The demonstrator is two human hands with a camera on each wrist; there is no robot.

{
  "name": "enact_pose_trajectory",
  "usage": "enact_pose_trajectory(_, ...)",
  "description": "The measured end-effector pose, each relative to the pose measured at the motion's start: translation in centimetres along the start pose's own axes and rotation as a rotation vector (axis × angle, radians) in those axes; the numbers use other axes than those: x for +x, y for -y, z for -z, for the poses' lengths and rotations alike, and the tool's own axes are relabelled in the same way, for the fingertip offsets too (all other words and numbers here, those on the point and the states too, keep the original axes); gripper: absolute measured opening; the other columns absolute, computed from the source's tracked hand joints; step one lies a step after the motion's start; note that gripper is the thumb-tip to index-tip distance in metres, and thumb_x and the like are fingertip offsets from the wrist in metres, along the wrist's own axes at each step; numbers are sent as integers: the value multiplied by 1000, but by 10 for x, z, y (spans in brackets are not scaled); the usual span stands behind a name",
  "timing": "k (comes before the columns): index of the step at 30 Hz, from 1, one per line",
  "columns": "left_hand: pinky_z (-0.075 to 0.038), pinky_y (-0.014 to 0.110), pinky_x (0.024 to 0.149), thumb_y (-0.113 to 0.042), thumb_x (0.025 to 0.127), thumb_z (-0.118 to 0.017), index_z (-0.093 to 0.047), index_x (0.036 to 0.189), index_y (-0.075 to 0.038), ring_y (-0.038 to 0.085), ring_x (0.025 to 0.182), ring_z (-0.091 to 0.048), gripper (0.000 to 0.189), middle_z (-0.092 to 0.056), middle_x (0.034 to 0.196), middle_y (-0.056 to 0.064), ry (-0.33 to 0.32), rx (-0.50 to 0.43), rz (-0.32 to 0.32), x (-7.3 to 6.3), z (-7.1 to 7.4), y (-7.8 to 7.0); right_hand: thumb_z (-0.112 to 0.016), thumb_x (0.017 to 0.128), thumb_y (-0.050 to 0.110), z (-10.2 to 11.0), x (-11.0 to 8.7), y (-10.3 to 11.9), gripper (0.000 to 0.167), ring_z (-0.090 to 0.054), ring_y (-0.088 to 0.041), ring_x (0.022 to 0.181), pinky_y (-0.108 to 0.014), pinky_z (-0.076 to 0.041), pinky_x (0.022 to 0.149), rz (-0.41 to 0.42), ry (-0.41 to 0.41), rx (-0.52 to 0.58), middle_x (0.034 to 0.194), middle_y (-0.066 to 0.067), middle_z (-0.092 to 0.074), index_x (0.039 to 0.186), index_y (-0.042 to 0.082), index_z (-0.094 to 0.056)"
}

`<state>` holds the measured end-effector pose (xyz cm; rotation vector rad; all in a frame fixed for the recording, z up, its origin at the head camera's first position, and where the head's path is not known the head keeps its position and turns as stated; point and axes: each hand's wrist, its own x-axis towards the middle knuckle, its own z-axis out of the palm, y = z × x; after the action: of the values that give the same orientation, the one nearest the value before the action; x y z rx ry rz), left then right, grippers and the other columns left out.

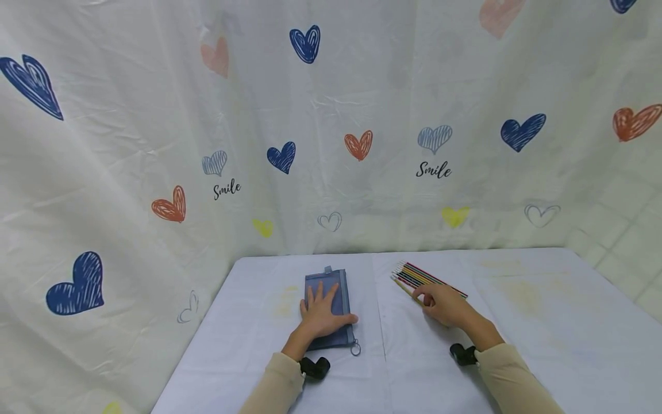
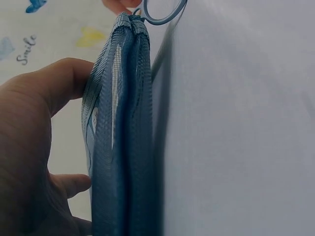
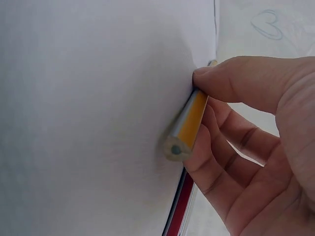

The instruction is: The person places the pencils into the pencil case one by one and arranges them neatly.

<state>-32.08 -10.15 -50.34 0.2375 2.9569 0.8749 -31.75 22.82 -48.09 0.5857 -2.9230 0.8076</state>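
Observation:
A blue zip pouch [image 1: 331,340] lies on the white table, a metal ring [image 1: 355,349] at its near right corner. My left hand [image 1: 322,317] rests on top of the pouch with the fingers spread. In the left wrist view, the pouch's zipped edge [image 2: 125,147] shows close up beside the thumb. My right hand [image 1: 445,305] pinches a yellow pencil [image 3: 193,118] between thumb and fingers, low over the table; its flat end faces the wrist camera. Right beside it lies a row of several colored pencils [image 1: 426,278], partly hidden by the hand.
The white cloth-covered table [image 1: 543,345] bears faint yellowish prints. Behind it and along the left hangs a pale curtain [image 1: 383,190] with printed hearts and the word "Smile". A dark wrist camera sits on each wrist. Light tiles [image 1: 620,230] show at the far right.

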Motion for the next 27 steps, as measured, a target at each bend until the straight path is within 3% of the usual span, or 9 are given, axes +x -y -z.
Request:
enact_pose_trajectory(14,-5,75,119,-57,79,-72,-35,161,-21,52,157,-2,96,-14,170,23,0,-28,-13,-1,2,0,-71,81,-1,1,0,1,35,-53,-13,70,-29,-44,60,-44,2,20,81,-2,-64,115,5,-71)
enact_pose_trajectory(27,-5,76,118,-56,80,-68,-36,160,-22,52,157,-2,93,-15,170,23,-8,-51,-21,1,1,3,-67,85,1,-1,4,4,39,-56,-17,77,-32,-47,64,-162,-5,157,88,-4,-65,124,3,-68)
